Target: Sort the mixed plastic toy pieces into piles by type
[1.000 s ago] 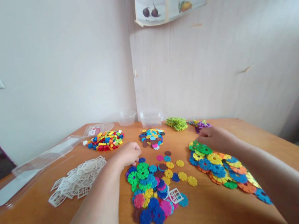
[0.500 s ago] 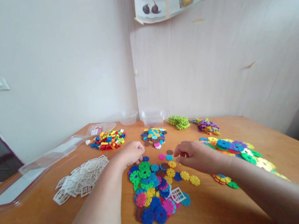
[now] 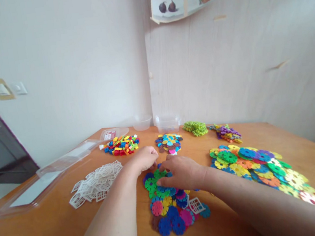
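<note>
My right hand [image 3: 181,171] reaches over the middle pile of flower-shaped plastic discs [image 3: 172,212], its thumb and fingers apart above the green discs. It covers part of the pile, so whether it touches a disc cannot be seen. My left hand [image 3: 147,158] is at the pile's far edge with fingers curled inward; anything inside them is hidden. Blue, green, pink, yellow and brown discs overlap in this pile. A white lattice window piece [image 3: 196,206] lies on its right side.
White lattice pieces [image 3: 96,183] are heaped left, coloured bricks [image 3: 122,145] behind them. Larger flower discs [image 3: 254,162] spread right. Small discs [image 3: 169,143], green pieces [image 3: 195,128] and purple pieces [image 3: 226,132] lie farther back. Clear containers [image 3: 168,122] and plastic lids [image 3: 37,189] stand or lie along the edges.
My right hand has moved left from beside the yellow discs to over the green ones, close to my left hand. My left hand stays at the pile's far edge. The view has turned slightly left.
</note>
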### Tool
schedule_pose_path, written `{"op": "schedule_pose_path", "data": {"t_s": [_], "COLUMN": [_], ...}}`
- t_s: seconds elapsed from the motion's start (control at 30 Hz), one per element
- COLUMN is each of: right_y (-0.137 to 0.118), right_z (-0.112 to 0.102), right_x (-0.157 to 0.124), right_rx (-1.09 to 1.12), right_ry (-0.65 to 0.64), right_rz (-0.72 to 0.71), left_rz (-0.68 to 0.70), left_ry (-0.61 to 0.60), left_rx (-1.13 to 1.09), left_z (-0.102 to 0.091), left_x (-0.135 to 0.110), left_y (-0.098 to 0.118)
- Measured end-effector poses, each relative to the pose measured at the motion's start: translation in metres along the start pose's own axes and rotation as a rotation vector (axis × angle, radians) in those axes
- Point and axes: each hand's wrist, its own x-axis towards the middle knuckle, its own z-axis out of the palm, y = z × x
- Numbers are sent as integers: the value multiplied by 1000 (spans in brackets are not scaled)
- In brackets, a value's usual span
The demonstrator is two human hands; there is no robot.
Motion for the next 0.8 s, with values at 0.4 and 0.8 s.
{"op": "schedule_pose_path", "data": {"t_s": [0.4,0.8], "right_y": [8,127], "right_z": [8,-44], "right_x": [2,-101], "right_rx": [318,137], "right_ry": [121,379], "right_rz": [72,446], "left_rz": [53,-26], "left_ry": [-38,-14], "left_rx": [-27,-29], "left_z": [3,4], "left_x": [9,3], "left_y": [-7,1]}}
